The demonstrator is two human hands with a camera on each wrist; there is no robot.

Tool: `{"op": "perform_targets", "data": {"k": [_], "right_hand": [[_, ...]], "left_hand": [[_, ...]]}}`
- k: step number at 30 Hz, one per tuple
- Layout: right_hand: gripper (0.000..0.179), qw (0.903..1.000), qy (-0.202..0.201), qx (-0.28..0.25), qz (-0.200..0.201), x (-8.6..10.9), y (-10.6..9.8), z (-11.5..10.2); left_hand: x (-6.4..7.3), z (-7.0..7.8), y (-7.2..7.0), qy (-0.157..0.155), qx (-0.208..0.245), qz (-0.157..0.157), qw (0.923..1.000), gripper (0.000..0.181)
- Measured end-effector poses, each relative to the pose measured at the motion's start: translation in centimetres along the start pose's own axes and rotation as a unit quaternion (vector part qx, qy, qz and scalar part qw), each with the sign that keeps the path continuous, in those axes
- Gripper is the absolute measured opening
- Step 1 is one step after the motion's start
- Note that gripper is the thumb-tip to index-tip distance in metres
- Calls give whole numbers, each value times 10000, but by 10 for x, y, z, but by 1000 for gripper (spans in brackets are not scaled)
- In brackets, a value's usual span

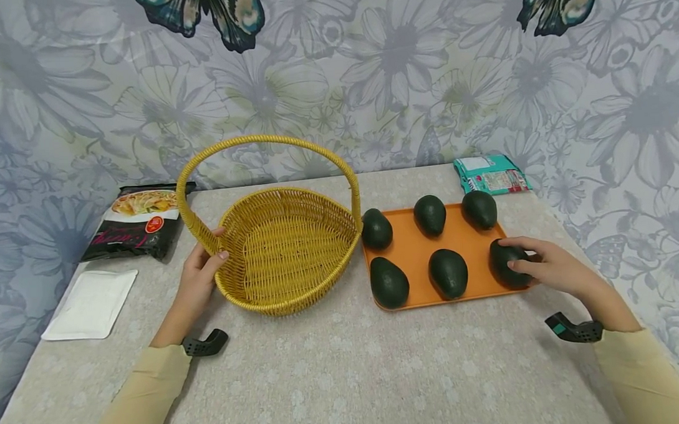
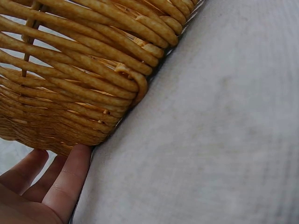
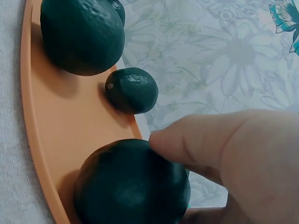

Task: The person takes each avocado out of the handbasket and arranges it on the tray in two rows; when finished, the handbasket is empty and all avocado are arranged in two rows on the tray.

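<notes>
A yellow wicker basket [image 1: 285, 251] with a tall arched handle stands left of centre, nothing inside it. My left hand [image 1: 203, 266] holds its left side where the handle meets the rim, thumb over the edge. In the left wrist view, fingers [image 2: 70, 182] touch the woven outer wall low down, near the tabletop. To the right lies an orange tray [image 1: 414, 259] bearing several dark green avocados [image 1: 448, 274] in two rows. At its front right corner my right hand [image 1: 549, 267] grips one avocado [image 3: 131, 182] between thumb and fingers; that avocado overlaps the tray's edge.
A black food packet [image 1: 134, 222] and a flat white packet [image 1: 90, 305] lie on the left. Behind the tray is a teal packet [image 1: 492, 174]. A floral-papered wall [image 1: 312, 82] rises at the table's back edge.
</notes>
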State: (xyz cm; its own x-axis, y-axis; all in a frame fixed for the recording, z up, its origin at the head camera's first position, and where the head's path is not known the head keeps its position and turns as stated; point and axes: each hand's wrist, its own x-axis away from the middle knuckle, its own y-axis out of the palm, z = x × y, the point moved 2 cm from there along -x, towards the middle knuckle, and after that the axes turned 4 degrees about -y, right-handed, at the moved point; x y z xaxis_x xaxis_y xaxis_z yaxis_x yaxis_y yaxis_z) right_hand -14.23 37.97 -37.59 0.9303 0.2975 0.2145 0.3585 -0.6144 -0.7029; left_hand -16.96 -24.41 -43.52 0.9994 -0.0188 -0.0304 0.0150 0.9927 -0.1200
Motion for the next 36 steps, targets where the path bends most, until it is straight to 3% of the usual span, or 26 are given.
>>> {"op": "perform_targets", "data": {"k": [19,24,30,36], "right_hand": [[57,9997,87,215,125,-2,-13,2],[58,9993,79,335,144,-2,-16,4],[56,9979,27,625,180,-2,-24,2],[56,9952,18,936,296,-6,-30,-3]], "left_hand": [[1,3,2,-91,-115,80,9999,52],[2,4,0,-239,-630,72,9977,53],[2,16,-7,-655,-1485,-175,9866,60],[5,27,-13,-786,-1739,-395,9808,63]]}}
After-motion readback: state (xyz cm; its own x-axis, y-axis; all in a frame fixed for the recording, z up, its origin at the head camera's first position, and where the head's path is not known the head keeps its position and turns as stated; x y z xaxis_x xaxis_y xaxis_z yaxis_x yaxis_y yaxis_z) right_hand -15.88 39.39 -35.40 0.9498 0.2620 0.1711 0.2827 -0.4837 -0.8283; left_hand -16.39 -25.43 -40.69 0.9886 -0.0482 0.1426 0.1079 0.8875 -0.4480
